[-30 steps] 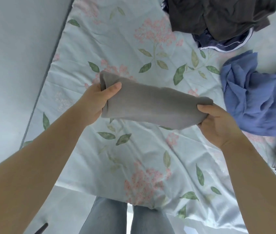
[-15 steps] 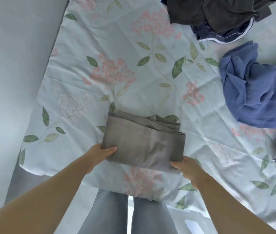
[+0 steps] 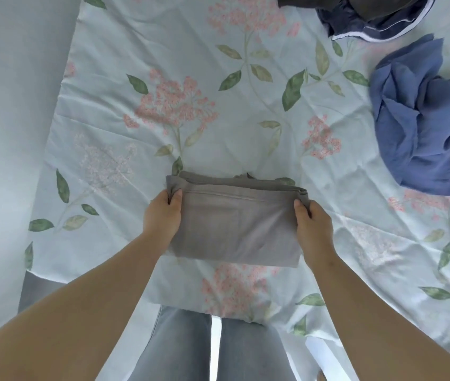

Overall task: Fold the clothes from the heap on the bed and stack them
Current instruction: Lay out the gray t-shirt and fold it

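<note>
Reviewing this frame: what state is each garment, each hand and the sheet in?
grey garment: folded, lying flat on the bed sheet, held at both far corners.
left hand: pinches the grey garment's far left corner.
right hand: grips its far right corner.
blue garment: crumpled, unfolded, apart from the grey one.
navy garment: bunched, unfolded, partly out of frame.
bed sheet: spread out, wrinkled.

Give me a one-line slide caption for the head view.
Left hand and right hand grip the far corners of a folded grey garment on the floral bedsheet; crumpled blue garment lies to its right.
</note>
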`<state>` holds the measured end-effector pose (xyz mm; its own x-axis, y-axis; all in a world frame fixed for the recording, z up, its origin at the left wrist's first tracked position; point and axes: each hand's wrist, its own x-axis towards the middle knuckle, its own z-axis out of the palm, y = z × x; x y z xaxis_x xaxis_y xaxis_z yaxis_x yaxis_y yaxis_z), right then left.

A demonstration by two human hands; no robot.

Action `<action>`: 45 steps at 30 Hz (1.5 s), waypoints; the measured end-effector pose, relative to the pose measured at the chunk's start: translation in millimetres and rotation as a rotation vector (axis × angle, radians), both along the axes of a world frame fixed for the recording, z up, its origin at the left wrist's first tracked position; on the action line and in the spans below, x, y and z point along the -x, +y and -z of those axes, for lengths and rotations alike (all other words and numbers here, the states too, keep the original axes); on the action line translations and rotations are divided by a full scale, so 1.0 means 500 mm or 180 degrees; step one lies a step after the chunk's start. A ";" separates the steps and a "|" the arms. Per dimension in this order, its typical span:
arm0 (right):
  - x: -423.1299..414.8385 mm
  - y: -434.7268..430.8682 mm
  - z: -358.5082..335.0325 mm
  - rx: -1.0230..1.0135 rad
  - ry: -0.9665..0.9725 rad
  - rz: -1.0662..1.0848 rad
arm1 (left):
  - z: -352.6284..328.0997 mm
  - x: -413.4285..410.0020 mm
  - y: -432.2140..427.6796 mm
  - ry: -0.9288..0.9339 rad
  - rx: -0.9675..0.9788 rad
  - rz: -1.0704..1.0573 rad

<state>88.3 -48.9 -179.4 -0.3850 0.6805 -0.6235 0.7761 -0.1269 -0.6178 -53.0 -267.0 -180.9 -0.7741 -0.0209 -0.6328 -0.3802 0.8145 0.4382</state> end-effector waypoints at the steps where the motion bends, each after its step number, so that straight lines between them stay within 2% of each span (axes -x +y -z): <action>1: 0.003 0.001 0.012 -0.0015 -0.0126 -0.0039 | 0.006 0.003 0.002 0.0000 0.0128 0.0063; 4: 0.012 0.003 0.042 -0.0206 -0.0582 -0.0244 | 0.029 0.010 0.012 0.0032 0.0441 0.0138; 7: 0.014 -0.004 0.059 -0.0419 -0.0626 -0.0134 | 0.048 0.006 0.016 0.0182 0.0488 -0.0167; 10: 0.003 -0.025 0.064 -0.0077 -0.0377 0.0420 | 0.049 -0.001 0.007 -0.0117 -0.0170 -0.0774; 14: -0.026 -0.046 0.063 0.0594 -0.0319 0.0336 | 0.030 -0.018 -0.027 -0.0880 -0.0987 -0.0915; 16: -0.031 -0.043 0.061 0.0775 -0.0204 0.0263 | 0.026 -0.026 -0.039 -0.1084 -0.1148 -0.0796; 19: -0.034 -0.044 0.050 0.0782 -0.0181 -0.0079 | 0.022 -0.040 -0.037 -0.0999 -0.1080 -0.0569; 21: -0.040 -0.049 0.034 0.0690 -0.0183 -0.0166 | 0.011 -0.053 -0.034 -0.0986 -0.1163 -0.0698; 24: -0.060 -0.044 -0.007 0.0652 -0.0025 -0.0049 | -0.023 -0.069 -0.035 -0.1141 -0.1440 -0.0889; 29: -0.104 -0.038 -0.108 0.0760 0.0214 0.0362 | -0.129 -0.084 -0.031 -0.1106 -0.1761 -0.0715; 35: -0.163 -0.030 -0.252 0.0690 0.0642 0.0725 | -0.280 -0.115 0.006 -0.0858 -0.1862 -0.0475; 39: -0.227 0.006 -0.336 0.0590 0.0836 0.0896 | -0.366 -0.163 0.061 -0.0792 -0.2069 -0.0339; 45: -0.355 0.125 -0.400 0.0540 0.0954 0.1225 | -0.427 -0.254 0.217 -0.0747 -0.2034 0.0081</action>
<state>265.6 13.4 20.4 -0.3052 0.7070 -0.6380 0.4454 -0.4862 -0.7518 74.0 -158.7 32.5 -0.6101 0.4293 -0.6660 -0.5081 0.4330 0.7445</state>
